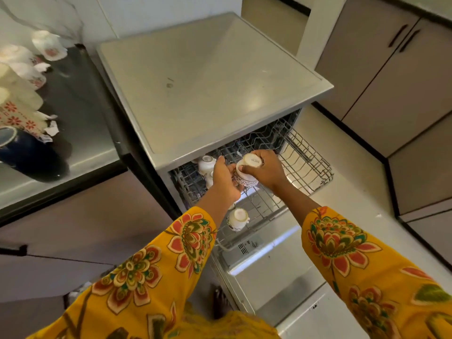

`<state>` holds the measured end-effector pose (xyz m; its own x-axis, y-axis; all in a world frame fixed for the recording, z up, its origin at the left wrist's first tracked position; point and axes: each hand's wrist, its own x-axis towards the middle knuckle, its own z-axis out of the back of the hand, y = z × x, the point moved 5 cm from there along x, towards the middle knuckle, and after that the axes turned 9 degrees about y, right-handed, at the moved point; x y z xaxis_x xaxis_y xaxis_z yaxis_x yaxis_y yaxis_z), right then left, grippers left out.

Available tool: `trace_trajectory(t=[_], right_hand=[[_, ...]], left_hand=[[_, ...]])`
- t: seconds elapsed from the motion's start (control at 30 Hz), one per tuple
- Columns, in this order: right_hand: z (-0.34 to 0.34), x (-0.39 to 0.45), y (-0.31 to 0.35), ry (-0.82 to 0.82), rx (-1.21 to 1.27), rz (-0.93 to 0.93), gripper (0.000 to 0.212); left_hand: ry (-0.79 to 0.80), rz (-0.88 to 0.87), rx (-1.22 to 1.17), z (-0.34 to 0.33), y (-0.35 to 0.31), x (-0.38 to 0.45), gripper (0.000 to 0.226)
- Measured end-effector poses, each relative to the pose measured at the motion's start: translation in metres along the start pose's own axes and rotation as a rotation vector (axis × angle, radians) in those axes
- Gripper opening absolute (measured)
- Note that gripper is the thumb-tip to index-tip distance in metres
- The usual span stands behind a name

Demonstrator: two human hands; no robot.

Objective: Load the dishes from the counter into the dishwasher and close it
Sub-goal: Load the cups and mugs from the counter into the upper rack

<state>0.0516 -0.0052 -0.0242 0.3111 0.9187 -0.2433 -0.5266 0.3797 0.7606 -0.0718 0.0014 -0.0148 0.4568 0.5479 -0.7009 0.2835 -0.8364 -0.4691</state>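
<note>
The dishwasher [215, 77] stands open with its upper wire rack [305, 157] pulled out over the lowered door [276, 272]. My right hand [266, 172] holds a white patterned cup [247, 167] upside down above the rack's middle. My left hand [223, 178] touches the same cup from the left side. Upturned white cups sit in the rack: one at the back left [206, 163], one near the front [237, 218], another partly hidden behind my left hand. On the counter [80, 113] at the left stand several cups and mugs [22, 101], some floral, one dark blue [22, 152].
Beige cabinet doors with dark handles [403, 40] line the right side, with pale floor between them and the dishwasher. The rack's right half holds a pale plate-like piece [300, 184]. My yellow floral sleeves fill the bottom of the view.
</note>
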Motion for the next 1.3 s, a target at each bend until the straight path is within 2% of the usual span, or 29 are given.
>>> trace_trajectory(t=[0.27,0.47,0.57,0.67,0.9,1.3], right_hand=[[-0.011,-0.005,-0.079,0.073,-0.146,-0.208,0.062],[-0.031,-0.002,-0.119,0.105,-0.223,-0.292,0.067],[-0.044,0.001,-0.133,0.124,-0.244,-0.319,0.068],[-0.053,0.008,-0.147,0.14,-0.246,-0.362,0.065],[-0.064,0.023,-0.169,0.19,-0.278,-0.357,0.054],[-0.078,0.035,-0.178,0.205,-0.323,-0.346,0.057]], left_hand=[[-0.056,0.086,0.112,0.024,0.033,0.042,0.064],[-0.047,0.109,0.216,0.038,0.047,0.072,0.059],[-0.104,0.151,0.239,0.044,0.058,0.084,0.049],[-0.094,0.162,0.298,0.052,0.069,0.1,0.055],[-0.056,0.173,0.346,0.055,0.085,0.122,0.059],[-0.08,0.218,0.319,0.07,0.097,0.12,0.058]])
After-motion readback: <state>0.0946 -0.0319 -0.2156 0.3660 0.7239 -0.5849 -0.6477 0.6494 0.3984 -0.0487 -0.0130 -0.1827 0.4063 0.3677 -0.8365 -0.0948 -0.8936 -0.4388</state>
